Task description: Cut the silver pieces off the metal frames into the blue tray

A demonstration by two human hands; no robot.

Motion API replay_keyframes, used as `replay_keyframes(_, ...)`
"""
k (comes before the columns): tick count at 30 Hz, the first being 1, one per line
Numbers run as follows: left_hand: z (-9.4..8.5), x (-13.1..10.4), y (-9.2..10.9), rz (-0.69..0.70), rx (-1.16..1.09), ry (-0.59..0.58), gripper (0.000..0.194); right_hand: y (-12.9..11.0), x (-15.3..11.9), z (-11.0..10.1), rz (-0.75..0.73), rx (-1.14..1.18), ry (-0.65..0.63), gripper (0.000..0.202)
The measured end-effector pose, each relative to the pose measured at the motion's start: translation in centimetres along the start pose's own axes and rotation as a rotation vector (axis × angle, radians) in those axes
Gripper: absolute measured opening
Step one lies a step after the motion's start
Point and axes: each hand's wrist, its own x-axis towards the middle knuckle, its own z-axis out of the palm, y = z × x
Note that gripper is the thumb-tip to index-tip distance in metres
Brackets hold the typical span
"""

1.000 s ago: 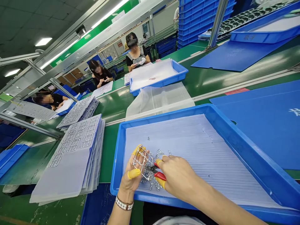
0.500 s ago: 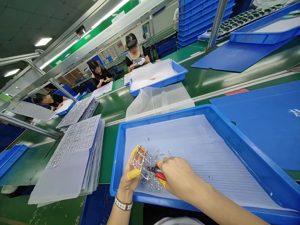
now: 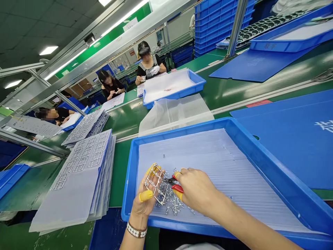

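My left hand (image 3: 145,194), with yellow finger cots, grips a silvery sprue frame (image 3: 156,183) with small twisted parts on its bars. My right hand (image 3: 195,189), also wearing yellow cots, is closed round red-handled nippers (image 3: 177,187). The nippers' dark jaws reach the right side of the frame; whether they are closed on a bar I cannot tell. Under both hands lies a heap of small silvery twisted pieces (image 3: 173,205) on the white lining (image 3: 208,159) of a blue tray (image 3: 231,126).
To the left stands a stack of sheets (image 3: 75,194) bearing more sprue frames (image 3: 87,152). Blue board (image 3: 286,139) lies to the right. Beyond the tray are a translucent sheet (image 3: 177,109) and another blue tray (image 3: 177,93). Several co-workers sit across the bench, one person (image 3: 148,64) holding a small frame.
The nippers have moved slightly up and left, their jaws now at the frame's right side. The frame has turned a little in my left hand. A co-worker's hands have moved apart.
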Motion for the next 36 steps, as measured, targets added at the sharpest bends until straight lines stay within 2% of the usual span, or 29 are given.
replay_keyframes(4,0.3,0.1,0.2,-0.015,0.021,-0.015,0.081,0.0,0.1,-0.2,0.002,0.002,-0.024,0.019)
replay_keyframes(9,0.8,0.2,0.4,-0.019,0.063,-0.028,0.084,0.2,0.2,0.1,-0.005,0.003,-0.017,0.02)
replay_keyframes(16,0.8,0.1,0.2,-0.03,0.146,-0.037,0.087,0.1,0.3,0.8,-0.02,-0.036,-0.017,0.017)
replay_keyframes(23,0.8,0.3,0.5,0.015,0.093,0.005,0.081,0.9,-0.4,0.6,0.047,0.046,-0.026,0.013)
replay_keyframes(25,1.5,0.2,0.8,0.081,0.103,0.062,0.08,1.1,-0.8,1.0,0.081,0.255,0.008,0.011)
replay_keyframes(26,2.0,0.2,0.9,0.119,0.131,0.093,0.082,1.0,-1.0,1.5,0.09,0.439,0.019,0.012)
replay_keyframes(30,4.5,0.0,0.6,0.298,0.315,0.195,0.093,-0.2,-1.5,4.7,0.148,1.471,-0.046,0.03)
replay_keyframes(31,5.0,-0.1,0.4,0.339,0.359,0.217,0.095,-0.5,-1.6,5.4,0.194,1.629,-0.018,0.034)
replay_keyframes(33,5.5,-0.5,-0.2,0.41,0.428,0.251,0.096,-0.7,-1.5,6.0,0.264,1.792,0.097,0.038)
replay_keyframes(36,5.4,-1.4,-1.2,0.456,0.483,0.275,0.09,0.0,-1.1,5.0,0.279,1.826,0.198,0.037)
